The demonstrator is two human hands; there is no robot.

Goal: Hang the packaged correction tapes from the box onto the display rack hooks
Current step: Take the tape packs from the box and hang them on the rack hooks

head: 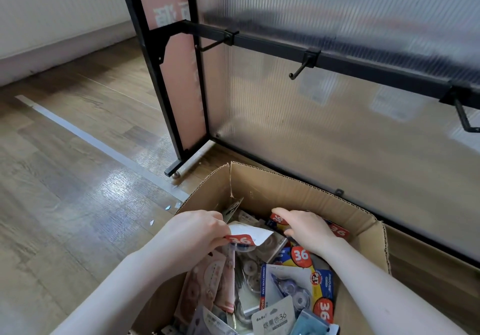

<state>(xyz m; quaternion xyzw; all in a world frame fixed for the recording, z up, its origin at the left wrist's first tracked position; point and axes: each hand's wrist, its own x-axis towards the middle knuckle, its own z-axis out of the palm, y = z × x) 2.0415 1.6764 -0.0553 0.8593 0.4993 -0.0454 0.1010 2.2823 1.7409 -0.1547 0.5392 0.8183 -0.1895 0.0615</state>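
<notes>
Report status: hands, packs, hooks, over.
Both hands in the cardboard box. Left hand pinches a "36" pack; right hand grips another pack. Rack hooks bare, nothing blocking.

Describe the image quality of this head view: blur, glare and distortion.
Head view: wide-angle lens bows the black rail and floor tape line; soft glare sheens the wooden floor; the ribbed panel shows only smeared shapes; rack hooks slightly soft, while packages in the box read sharply.
</notes>
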